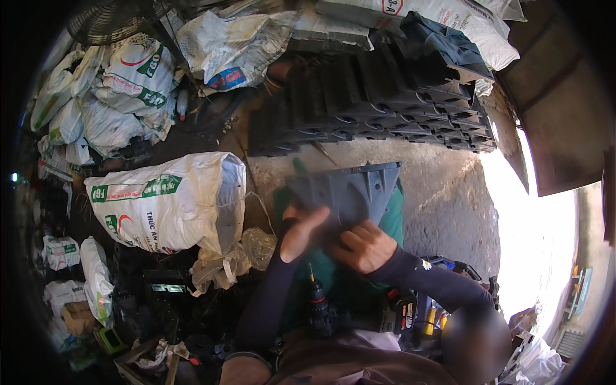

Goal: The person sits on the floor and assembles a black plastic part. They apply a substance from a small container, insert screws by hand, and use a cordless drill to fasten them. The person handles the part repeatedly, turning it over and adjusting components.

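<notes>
A dark grey moulded plastic part (353,189), with ribs at its right side, is tilted in front of me over something green (393,221). My left hand (300,234) is at its lower left, thumb across the surface and the other fingers partly hidden and blurred; it appears to grip the part. At the lower edge, my right hand (364,248) is closed with curled fingers. Whatever those fingertips hold, if anything, is hidden. A black and red cordless drill (319,309) lies below my hands, its bit pointing away from me.
Stacked dark plastic parts (366,96) form a long row at the far side. An open white woven sack (163,202) lies at left, near clear plastic bags (221,266). More filled sacks (131,90) and a fan (109,19) stand behind. Tools (443,308) crowd the right.
</notes>
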The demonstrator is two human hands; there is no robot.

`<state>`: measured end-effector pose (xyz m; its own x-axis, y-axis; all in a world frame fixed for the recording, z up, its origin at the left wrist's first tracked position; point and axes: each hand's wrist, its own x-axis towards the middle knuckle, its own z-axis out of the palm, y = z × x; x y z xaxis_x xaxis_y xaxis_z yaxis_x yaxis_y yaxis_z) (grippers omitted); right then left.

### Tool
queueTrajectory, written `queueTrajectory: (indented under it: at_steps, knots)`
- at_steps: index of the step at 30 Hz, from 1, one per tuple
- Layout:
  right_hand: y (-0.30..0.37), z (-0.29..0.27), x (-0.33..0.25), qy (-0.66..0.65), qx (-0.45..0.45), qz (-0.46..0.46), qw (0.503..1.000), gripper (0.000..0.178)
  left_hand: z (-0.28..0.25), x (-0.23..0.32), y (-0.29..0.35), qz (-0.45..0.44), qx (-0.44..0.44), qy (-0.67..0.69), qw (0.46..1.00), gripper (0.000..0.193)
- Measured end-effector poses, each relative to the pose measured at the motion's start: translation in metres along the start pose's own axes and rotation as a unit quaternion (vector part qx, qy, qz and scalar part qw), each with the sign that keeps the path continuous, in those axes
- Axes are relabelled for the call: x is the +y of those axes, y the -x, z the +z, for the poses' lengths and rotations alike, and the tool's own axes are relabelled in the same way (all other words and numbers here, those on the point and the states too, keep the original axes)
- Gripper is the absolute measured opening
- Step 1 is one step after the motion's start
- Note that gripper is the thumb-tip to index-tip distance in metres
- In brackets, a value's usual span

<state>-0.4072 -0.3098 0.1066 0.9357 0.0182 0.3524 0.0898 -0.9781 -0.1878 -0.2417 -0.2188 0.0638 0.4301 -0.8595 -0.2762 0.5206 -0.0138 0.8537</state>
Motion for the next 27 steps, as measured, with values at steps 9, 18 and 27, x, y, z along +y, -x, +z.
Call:
queueTrajectory:
  at_steps: [9,18,27]
  knots:
    - [0.002,0.0,0.0,0.017,-0.025,0.002,1.0,0.018,0.005,0.001,0.0,0.01,0.006,-0.018,1.0,0.034]
    - [0.004,0.0,0.006,-0.021,-0.02,0.003,1.0,0.015,0.005,0.0,0.0,0.007,0.012,0.002,1.0,0.039]
    - [0.007,-0.021,0.02,-0.151,0.034,0.06,0.986,0.043,0.006,-0.007,0.007,0.036,0.039,-0.002,0.999,0.03]
